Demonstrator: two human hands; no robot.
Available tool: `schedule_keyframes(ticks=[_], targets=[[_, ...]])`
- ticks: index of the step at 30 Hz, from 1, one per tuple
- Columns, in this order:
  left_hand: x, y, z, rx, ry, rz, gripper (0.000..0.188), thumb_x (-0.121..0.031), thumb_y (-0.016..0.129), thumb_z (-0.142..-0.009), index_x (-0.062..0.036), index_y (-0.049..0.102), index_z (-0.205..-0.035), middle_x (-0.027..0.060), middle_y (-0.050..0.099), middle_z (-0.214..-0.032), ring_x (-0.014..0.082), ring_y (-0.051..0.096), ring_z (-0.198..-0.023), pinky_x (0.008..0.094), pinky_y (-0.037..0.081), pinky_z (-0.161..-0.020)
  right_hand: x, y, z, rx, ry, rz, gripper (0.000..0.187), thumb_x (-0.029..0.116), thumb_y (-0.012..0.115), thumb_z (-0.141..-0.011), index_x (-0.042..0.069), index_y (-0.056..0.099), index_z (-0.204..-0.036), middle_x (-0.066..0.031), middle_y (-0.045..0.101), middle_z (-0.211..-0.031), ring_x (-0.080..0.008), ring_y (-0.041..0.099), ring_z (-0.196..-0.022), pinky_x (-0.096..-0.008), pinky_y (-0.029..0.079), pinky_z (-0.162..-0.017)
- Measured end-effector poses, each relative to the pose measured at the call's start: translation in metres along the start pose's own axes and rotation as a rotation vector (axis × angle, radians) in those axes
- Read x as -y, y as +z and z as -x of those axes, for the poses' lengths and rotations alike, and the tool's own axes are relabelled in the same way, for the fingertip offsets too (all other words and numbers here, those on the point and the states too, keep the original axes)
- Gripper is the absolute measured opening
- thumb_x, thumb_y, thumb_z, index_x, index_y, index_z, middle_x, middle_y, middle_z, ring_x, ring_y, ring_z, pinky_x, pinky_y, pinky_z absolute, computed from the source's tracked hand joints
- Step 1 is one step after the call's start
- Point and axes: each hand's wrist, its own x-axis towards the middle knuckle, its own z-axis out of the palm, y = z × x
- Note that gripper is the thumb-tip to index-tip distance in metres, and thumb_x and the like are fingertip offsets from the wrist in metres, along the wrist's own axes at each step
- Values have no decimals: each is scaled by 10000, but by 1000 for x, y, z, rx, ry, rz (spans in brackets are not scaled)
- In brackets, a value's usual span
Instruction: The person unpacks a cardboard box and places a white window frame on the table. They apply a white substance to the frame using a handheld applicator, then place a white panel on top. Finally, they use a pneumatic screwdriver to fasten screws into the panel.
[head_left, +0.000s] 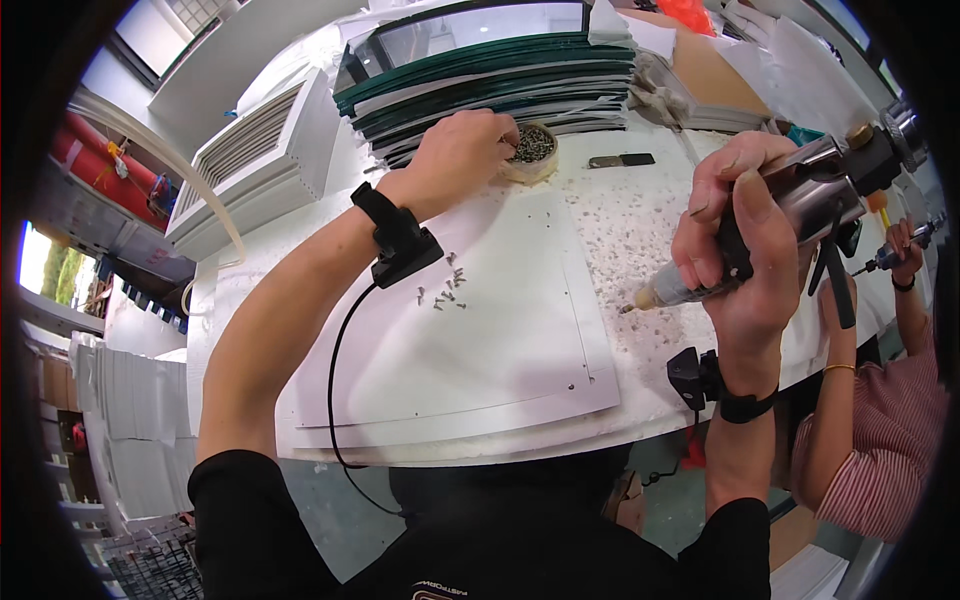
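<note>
Picking screws: left hand fingers pinched in the screw tub, right hand clenched on power screwdriver; next likely seating one on its bit.

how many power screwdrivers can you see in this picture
2. One screwdriver is gripped in the right hand over the table. A second, smaller one is held by a co-worker at the right edge. Others may be hidden.

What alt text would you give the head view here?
Seen from above, a person's left hand reaches into a small round container of screws while the right hand grips a metal power screwdriver over a white panel. Loose screws lie on the panel, and a stack of green-edged panels sits behind.
</note>
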Motion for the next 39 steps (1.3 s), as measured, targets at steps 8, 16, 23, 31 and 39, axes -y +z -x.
schedule_keyframes(ticks=[8,16,23,31,39], targets=[[-13,-37,85,286,-130,178,191,-138,679,-982,-13,732,-1117,172,751,-1053,337,716,-944,406,564,-840,-15,-27,11,74,-36,-199,202,223,519,-1083,43,508,-1174,-86,556,-933,-72,384,-441,-242,391,-408],[-10,-20,139,138,-168,262,108,-151,665,-988,-55,706,-1015,119,671,-990,331,674,-941,415,549,-828,-23,-14,11,69,-7,-190,221,245,536,-1080,40,505,-1155,-86,551,-905,-76,386,-436,-248,395,-401],[-8,-17,143,141,43,26,113,-64,709,-941,-14,617,-985,146,675,-976,339,671,-869,405,555,-769,-28,-2,9,77,-30,-234,215,233,486,-1100,31,500,-1170,-83,551,-924,-70,376,-448,-242,389,-406],[-22,-33,140,209,-113,589,89,-18,688,-955,11,631,-1016,107,700,-850,215,708,-749,333,567,-711,-25,16,-3,91,-62,-233,223,239,449,-1117,31,503,-1176,-72,554,-935,-61,379,-458,-243,388,-408],[-29,-17,129,327,-293,961,173,-149,694,-1021,17,692,-974,68,708,-784,120,662,-715,288,542,-652,-28,36,-27,80,-103,-288,245,262,428,-1134,40,516,-1189,-47,544,-952,-64,392,-501,-235,407,-439]])
